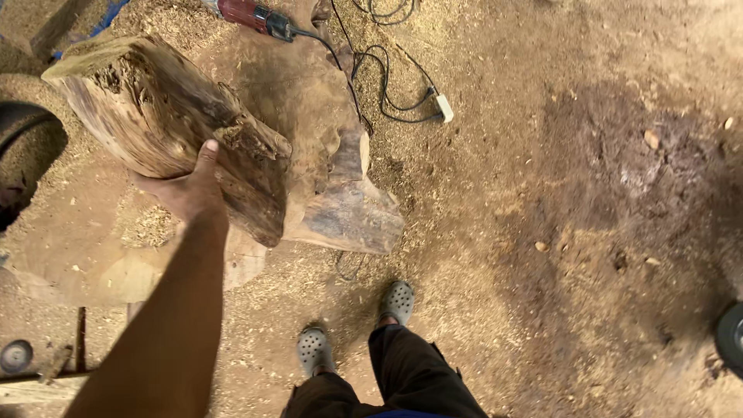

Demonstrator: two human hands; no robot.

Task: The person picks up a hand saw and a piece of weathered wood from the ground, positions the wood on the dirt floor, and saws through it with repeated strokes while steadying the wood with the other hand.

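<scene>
The person stands on a dirt floor [588, 232] that is covered with sawdust and wood chips. Only one arm shows, coming up from the bottom left, so it looks like the left hand [190, 190]. It is pressed against the side of a big rough log [166, 116], with the thumb pointing up along the wood. The fingers go under or behind the log, so I cannot tell if the grip is closed around it or just resting flat on it. The right hand is not in the picture. The log lies tilted across a wide, low slab of wood [325, 155], and its broken end sticks out toward the person. The slab has a smooth brown top and a chunky corner near the feet. Behind the slab, at the top, lies a red power tool [251, 15], and its black cord [383, 85] curls over the floor to a small white plug [444, 108]. The person wears dark trousers and grey clogs [356, 325], and the feet stand just below the slab. A dark round wheel [731, 337] peeks in at the right edge, well apart from the log.
</scene>
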